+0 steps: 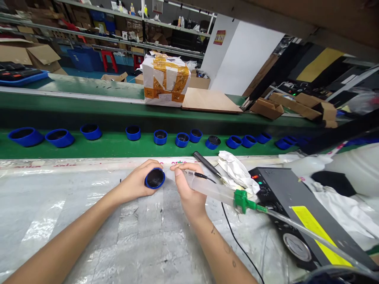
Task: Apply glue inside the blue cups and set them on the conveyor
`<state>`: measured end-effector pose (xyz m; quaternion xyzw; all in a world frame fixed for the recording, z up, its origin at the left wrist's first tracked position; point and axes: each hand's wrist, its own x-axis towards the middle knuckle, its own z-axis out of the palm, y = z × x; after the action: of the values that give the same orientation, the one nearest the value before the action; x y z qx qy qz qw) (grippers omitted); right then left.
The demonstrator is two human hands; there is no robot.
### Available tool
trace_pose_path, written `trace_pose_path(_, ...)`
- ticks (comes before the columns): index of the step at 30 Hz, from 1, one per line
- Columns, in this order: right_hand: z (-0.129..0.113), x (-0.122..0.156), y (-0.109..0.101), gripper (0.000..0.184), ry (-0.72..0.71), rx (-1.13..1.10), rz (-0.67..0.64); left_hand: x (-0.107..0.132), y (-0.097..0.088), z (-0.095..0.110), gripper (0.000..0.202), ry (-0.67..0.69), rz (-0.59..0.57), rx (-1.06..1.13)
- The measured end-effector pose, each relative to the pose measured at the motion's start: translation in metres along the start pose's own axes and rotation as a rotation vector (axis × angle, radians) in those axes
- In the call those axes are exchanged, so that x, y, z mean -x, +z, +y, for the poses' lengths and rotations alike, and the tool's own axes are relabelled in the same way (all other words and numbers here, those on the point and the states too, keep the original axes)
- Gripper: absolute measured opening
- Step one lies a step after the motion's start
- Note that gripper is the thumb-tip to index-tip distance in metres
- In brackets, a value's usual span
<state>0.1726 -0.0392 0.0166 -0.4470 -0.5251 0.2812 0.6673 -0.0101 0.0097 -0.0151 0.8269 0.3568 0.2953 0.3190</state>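
Observation:
My left hand point(141, 179) is closed around a blue ring-shaped cup point(155, 178) with a black inside, tilted so its opening faces me. In my right hand point(189, 191) lies a translucent dispensing syringe point(214, 192), its tip end pointing at the cup's right rim. Whether the tip touches the rim I cannot tell. A green cap point(242, 201) closes the syringe's back end, and a clear hose point(308, 228) runs from it. A black cable point(204, 176) passes by my right fingers.
Several blue cups point(160, 137) line the green conveyor belt point(114, 150) beyond the plastic-covered table point(142, 236). On the right are a grey dispenser box point(296, 197), crumpled tissue point(237, 169) and a black-handled tool point(207, 162). A taped carton point(167, 79) stands behind the belt.

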Motion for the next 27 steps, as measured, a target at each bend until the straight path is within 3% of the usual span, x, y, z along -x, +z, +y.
trace_pose_path(4, 0.001, 0.002, -0.007, 0.005, 0.104, 0.034, -0.001, 0.0, 0.001, 0.004, 0.049, -0.04, 0.033, 0.013)
trace_pose_path(7, 0.001, 0.005, -0.015, 0.011, 0.122, 0.032, 0.033, -0.003, -0.013, 0.003, 0.053, -0.134, 0.121, 0.033)
trace_pose_path(9, 0.003, 0.005, -0.021, 0.016, 0.16, 0.008, 0.078, -0.004, -0.035, -0.006, 0.056, -0.238, 0.298, 0.003)
trace_pose_path(12, 0.007, 0.004, -0.025, 0.02, 0.197, -0.049, 0.097, 0.003, -0.084, -0.031, 0.059, -0.443, 0.607, -0.23)
trace_pose_path(15, 0.007, 0.003, -0.025, 0.022, 0.218, -0.054, 0.096, 0.024, -0.131, -0.061, 0.056, -0.558, 0.701, -0.453)
trace_pose_path(17, 0.004, 0.003, -0.023, 0.023, 0.244, -0.045, 0.088, 0.041, -0.152, -0.079, 0.053, -0.634, 0.72, -0.524)
trace_pose_path(21, -0.004, 0.005, -0.019, 0.023, 0.295, -0.017, 0.113, 0.072, -0.175, -0.105, 0.056, -0.771, 0.572, -0.673)
trace_pose_path(27, 0.0, 0.005, -0.02, 0.023, 0.315, -0.035, 0.09, 0.093, -0.197, -0.114, 0.07, -0.649, 0.572, -0.632)
